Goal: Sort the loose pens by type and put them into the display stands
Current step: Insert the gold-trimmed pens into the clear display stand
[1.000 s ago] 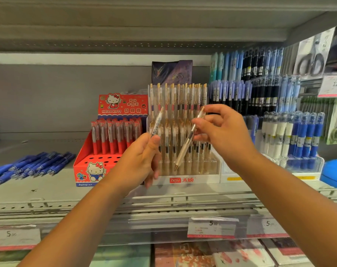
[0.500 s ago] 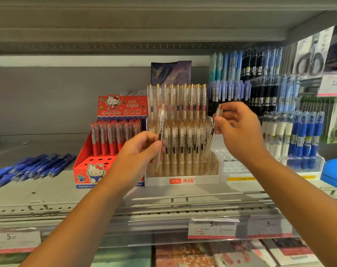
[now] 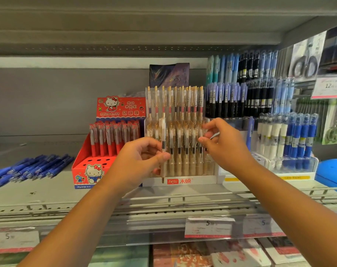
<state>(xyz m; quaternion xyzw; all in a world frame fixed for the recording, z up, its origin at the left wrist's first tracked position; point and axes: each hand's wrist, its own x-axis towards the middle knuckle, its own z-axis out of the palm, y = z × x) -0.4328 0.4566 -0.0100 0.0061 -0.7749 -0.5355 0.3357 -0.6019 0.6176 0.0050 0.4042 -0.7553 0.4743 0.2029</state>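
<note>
Clear gold-clip pen (image 3: pixel 163 132) is held upright in the left hand (image 3: pixel 140 162), thumb and fingers (image 3: pixel 150 143) clamped on the middle of the barrel. It's right in front of the left end of the white hesu display stand (image 3: pixel 202 180), and its tip hangs down over the stand's front label, so it isn't in a slot. The stand is already pretty packed with rows of the same clear and gold pens (image 3: pixel 183 105).

The right hand (image 3: pixel 225 147) is over at the stand's right end, thumb and forefinger close together by the front-row pens. There's a pale sliver between its fingers, but honestly I can't tell if they're gripping a pen or just touching the row.

Other stuff on the shelf (image 3: pixel 48 191): a red Hello Kitty stand (image 3: pixel 82 170) just left of the white one, with red pens (image 3: pixel 113 137) in its back rows and open holes in front. Further left, a bunch of loose blue pens (image 3: pixel 29 168) lie flat on the shelf. On the right there's a clear stand (image 3: pixel 298 166) with white and blue pens standing in it, and dark and blue pens (image 3: pixel 256 97) racked behind. A price tag (image 3: pixel 208 226) sits on the shelf's front edge, and packaged scissors (image 3: pixel 304 60) hang top right.
</note>
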